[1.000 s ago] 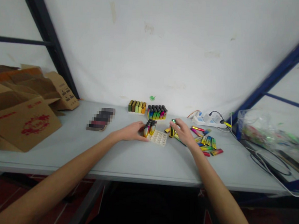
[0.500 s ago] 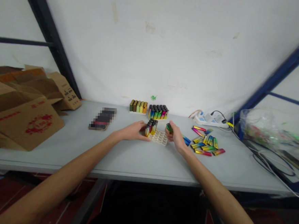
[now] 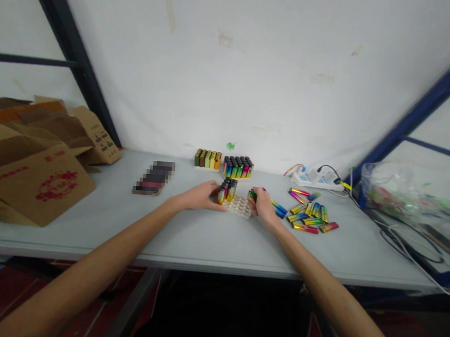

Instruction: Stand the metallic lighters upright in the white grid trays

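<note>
My right grip (image 3: 261, 206) clamps one green lighter (image 3: 252, 194) at the right edge of one white tray (image 3: 240, 208), mid-frame; my left grip (image 3: 203, 195) curves round the tray's left end, whether clamped I cannot tell. Two lighter blocks (image 3: 238, 168) stand behind. Compared with a second ago, my lighter is farther left.

white tray (image 3: 240, 206): flat, part-filled | metallic lighters (image 3: 230, 190): upright, tray's left | green lighter (image 3: 252, 193): tray's right
</note>
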The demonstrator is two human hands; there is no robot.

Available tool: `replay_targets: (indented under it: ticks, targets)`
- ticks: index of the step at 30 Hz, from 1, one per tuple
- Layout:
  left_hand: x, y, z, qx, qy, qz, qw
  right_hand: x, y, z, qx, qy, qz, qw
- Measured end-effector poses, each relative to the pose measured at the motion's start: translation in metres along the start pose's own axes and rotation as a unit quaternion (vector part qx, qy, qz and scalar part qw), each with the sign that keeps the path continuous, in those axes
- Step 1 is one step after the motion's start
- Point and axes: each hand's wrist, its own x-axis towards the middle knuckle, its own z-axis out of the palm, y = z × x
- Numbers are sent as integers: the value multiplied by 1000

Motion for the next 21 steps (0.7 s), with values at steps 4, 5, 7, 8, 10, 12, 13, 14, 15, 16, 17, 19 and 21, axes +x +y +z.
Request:
replay_targets:
  ticks: [4,5,7,8,10,12,13,14,15,16,17,19,21]
  targets:
    - [-1,3,-2,-2,-9,15,1000,1,-3,-1,30,-1,-53,998]
    - [-1,4,-2,0,-11,21,1000,1,-4,-1,32,5,-76,997]
    - [0,3,-2,5,-11,30,999,2,-5,-4,14,16,-126,992]
    - [0,3,-1,7,-8,29,1000,2,-6,-5,-6,17,-149,989]
    - [1,1,-1,3,-1,24,1000,3,-5,-8,-51,22,-185,981]
    - [1,0,0,-8,4,19,1000,3,-5,-10,-95,40,-207,973]
    - [1,-1,1,-13,3,19,1000,3,-4,-10,-117,51,-214,968]
    - [1,-1,1,-19,2,20,1000,2,-4,-11,-137,60,-215,965]
    - [1,-1,1,-23,1,21,1000,1,-4,-10,-153,61,-211,963]
    - [0,-1,1,-26,1,21,999,0,-4,-10,-165,54,-204,963]
    - [0,0,1,-27,0,21,999,-1,-4,-9,-170,42,-195,965]
    - [-1,1,0,-22,-2,24,999,-3,-5,-6,-161,13,-179,970]
    - [-1,2,0,-15,-6,30,999,-5,-6,-4,-148,-7,-175,973]
